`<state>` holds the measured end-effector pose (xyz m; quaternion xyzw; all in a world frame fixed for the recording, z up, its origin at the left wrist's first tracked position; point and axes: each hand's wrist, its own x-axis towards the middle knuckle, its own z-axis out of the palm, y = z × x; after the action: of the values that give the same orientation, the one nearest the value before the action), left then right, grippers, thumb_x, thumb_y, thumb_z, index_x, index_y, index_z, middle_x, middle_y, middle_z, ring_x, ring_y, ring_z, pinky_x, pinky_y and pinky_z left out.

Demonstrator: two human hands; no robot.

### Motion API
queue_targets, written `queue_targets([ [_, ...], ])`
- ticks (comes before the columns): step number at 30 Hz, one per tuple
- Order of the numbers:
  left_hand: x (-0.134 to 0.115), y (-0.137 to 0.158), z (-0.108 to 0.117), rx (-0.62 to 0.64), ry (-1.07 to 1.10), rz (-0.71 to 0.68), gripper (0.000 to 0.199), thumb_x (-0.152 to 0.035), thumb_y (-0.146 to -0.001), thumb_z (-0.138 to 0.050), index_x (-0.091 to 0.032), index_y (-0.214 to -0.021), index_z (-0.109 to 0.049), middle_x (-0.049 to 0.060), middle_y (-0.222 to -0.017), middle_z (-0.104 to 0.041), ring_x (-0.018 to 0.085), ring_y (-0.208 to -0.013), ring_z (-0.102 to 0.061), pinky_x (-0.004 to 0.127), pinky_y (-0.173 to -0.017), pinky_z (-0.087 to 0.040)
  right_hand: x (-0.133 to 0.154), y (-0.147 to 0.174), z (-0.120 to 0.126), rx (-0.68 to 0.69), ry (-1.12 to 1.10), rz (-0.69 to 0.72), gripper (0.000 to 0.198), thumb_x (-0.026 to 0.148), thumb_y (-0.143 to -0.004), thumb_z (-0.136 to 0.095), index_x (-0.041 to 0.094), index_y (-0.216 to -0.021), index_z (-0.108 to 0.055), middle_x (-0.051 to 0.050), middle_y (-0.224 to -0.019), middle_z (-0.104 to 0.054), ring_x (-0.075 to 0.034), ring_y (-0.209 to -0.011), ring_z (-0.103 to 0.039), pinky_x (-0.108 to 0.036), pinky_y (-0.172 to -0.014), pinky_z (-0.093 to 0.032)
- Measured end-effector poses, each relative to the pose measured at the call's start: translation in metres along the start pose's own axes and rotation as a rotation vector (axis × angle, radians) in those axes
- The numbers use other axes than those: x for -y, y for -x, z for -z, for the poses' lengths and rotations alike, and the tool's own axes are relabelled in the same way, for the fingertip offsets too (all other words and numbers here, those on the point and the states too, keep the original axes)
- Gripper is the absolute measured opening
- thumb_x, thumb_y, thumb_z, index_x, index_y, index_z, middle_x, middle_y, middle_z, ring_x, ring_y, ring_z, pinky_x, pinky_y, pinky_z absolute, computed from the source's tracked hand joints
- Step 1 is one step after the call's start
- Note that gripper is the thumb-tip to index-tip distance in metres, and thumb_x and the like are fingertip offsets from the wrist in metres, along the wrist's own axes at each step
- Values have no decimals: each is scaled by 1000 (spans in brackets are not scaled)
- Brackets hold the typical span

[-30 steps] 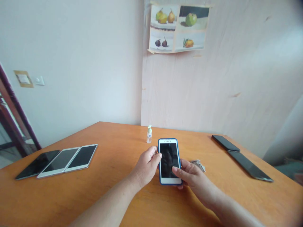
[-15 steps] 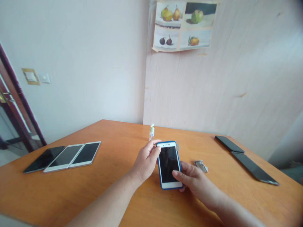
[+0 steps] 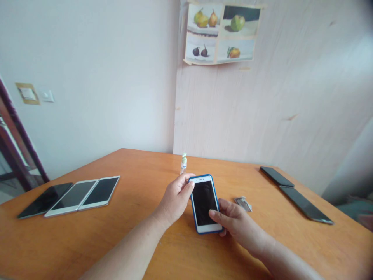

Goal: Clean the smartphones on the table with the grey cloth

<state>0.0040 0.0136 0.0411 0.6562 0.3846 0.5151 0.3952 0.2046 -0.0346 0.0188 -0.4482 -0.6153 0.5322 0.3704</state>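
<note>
A white smartphone (image 3: 205, 202) in a blue case is held between my two hands above the table, its dark screen turned up toward me. My left hand (image 3: 176, 196) grips its upper left corner, thumb on the front edge and the other fingers partly hidden behind. At the lower right, my right hand (image 3: 236, 219) clasps the phone with the thumb lying over the bottom of the screen. A crumpled grey scrap (image 3: 243, 203) lies on the table just beyond my right hand. Behind the phone stands a small clear pump bottle (image 3: 183, 163) with a pale green top.
On the left of the wooden table (image 3: 140, 217) lie a black tablet or phone (image 3: 45, 200), a white-framed device (image 3: 71, 197) and another white-framed device (image 3: 99, 191), side by side. Two dark devices, a shorter one (image 3: 276, 177) and a longer one (image 3: 305, 204), lie at the right edge.
The view has shifted slightly, so the surroundings sit further left. A small greyish piece that showed behind the phone's upper right edge is out of sight. Both hands keep their hold.
</note>
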Motion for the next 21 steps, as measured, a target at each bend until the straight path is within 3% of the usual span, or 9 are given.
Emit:
queue_targets([
  [6, -9, 1, 5, 48, 65, 5, 27, -36, -92, -54, -19, -110, -64, 3, -99, -69, 18, -91, -61, 29, -83, -45, 0, 2, -1, 28, 32, 48, 31, 49, -88, -60, 18, -89, -57, 2, -72, -57, -10, -59, -45, -20, -49, -34],
  [11, -22, 3, 10, 76, 44, -22, 28, -37, -89, -60, -20, -110, -68, 5, -111, -70, 22, -106, -61, 33, -94, -44, 2, 4, -5, 40, 78, 158, 29, 47, -90, -58, 19, -85, -56, 2, -76, -53, -12, -68, -45, -23, -60, -38],
  [21, -33, 8, 19, 124, -17, -24, 30, -39, -88, -60, -20, -111, -68, 3, -101, -70, 19, -92, -62, 29, -83, -46, 0, 8, -12, -8, 299, 195, 26, 45, -93, -52, 20, -92, -59, 2, -75, -55, -12, -65, -45, -23, -58, -36],
])
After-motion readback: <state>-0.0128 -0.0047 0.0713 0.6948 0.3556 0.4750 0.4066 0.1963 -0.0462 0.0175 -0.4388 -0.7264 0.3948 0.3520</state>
